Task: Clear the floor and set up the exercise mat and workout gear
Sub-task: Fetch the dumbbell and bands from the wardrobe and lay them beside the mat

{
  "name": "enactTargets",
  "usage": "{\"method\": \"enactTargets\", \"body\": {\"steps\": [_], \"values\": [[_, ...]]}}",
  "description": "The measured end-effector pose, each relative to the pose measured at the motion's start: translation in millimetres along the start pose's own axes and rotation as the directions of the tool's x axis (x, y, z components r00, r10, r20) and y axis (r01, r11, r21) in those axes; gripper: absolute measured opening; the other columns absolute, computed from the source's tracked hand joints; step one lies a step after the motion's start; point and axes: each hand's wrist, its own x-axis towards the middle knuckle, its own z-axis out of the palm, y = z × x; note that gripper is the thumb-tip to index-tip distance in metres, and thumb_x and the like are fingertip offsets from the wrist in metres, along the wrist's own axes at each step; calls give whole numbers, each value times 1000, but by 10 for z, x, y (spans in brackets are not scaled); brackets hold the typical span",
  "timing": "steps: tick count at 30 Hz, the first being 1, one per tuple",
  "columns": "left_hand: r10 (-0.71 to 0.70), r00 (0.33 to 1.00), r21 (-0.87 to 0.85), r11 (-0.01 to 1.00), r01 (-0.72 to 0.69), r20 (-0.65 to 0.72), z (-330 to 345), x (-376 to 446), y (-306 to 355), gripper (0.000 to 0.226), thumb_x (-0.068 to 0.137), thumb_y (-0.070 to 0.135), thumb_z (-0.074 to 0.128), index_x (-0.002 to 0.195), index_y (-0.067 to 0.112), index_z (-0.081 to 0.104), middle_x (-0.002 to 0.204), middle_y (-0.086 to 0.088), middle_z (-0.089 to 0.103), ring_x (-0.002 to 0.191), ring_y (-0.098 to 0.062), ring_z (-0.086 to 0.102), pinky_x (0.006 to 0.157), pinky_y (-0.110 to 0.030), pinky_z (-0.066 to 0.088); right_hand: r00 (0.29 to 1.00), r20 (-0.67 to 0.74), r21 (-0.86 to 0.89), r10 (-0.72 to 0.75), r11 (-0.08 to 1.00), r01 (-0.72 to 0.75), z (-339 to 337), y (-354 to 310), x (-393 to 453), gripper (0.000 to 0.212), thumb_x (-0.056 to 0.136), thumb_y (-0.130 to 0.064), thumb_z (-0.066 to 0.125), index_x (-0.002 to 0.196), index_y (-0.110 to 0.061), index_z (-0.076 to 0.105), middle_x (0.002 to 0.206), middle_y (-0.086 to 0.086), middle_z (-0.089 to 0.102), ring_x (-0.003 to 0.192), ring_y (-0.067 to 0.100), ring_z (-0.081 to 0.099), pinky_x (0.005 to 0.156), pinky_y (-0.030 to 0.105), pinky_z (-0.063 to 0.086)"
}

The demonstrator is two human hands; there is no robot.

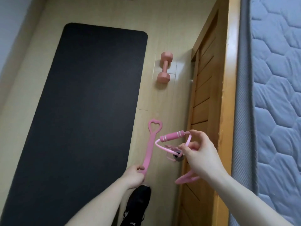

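Head view, hands point(167, 165) gripping pink bands point(35, 145) — beside mat point(84, 101)

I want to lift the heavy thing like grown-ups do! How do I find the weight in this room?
Find the big black mat spread on the floor. Look just off its right edge, on the pale floor between the mat and the wooden door: the dumbbell lies there alone. It is the only chunky pink thing with two blocky ends; the other pink gear is thin and in the person's hands.
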Motion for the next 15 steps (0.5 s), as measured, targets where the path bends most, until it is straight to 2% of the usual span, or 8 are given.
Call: {"method": "enactTargets", "body": {"steps": [2,3,5,7,9,11,13,15], "values": [[25,999,-77,997,-29,-41,-130,-118,129,44,89,12,55,128,31,61,111,5,69,86,-20,73,72,-27,58,999,37,103,35,994,-39,16,-7,-124,52,96,-19,70,138,-38,45,96,-6,76,80,26,78,50,56,60],[56,996,-134,989,-66,-72,-190,-192,242,39,91,13,55,125,32,63,111,7,69,86,-22,74,77,-34,61,998,60,153,35,987,-44,22,-14,-187,53,96,-18,70,138,-37,45,94,-5,76,85,23,78,51,58,59],[128,988,-218,965,-144,-87,-305,-365,481,31,97,18,56,125,27,65,119,6,69,101,-18,70,96,-39,57,996,85,229,28,972,-47,45,-51,-319,54,96,-14,69,140,-35,45,93,-1,76,89,16,76,52,63,58],[157,987,-366,920,-137,25,-341,-531,698,29,104,24,47,128,22,64,124,3,68,108,-18,68,100,-40,55,995,98,286,28,957,-55,71,-55,-408,57,96,-12,69,141,-37,43,95,1,76,87,11,75,52,66,56],[154,968,-494,869,-37,200,-340,-682,851,35,107,32,36,127,24,64,127,2,67,111,-23,70,96,-41,58,993,112,318,24,946,-59,84,-91,-506,59,95,-14,70,141,-40,42,98,0,76,88,14,75,51,69,55],[173,929,-515,857,21,326,-297,-720,905,40,107,43,38,127,28,69,129,-2,68,113,-26,69,92,-40,60,991,136,347,2,936,-49,106,-122,-582,58,96,-14,69,139,-44,44,100,1,76,95,19,74,50,70,54],[199,899,-552,832,56,391,-238,-714,933,42,104,50,47,125,23,72,123,-6,72,110,-27,71,94,-40,58,988,156,377,-12,925,-48,139,-157,-650,54,98,-10,65,136,-44,46,98,4,76,98,21,73,48,63,56],[224,897,-617,784,67,382,-174,-661,986,36,103,39,54,115,12,75,106,-9,76,94,-25,74,96,-42,57,989,145,393,-28,919,-31,171,-148,-698,52,99,-7,63,136,-40,46,95,8,77,90,18,75,47,53,59]]}}
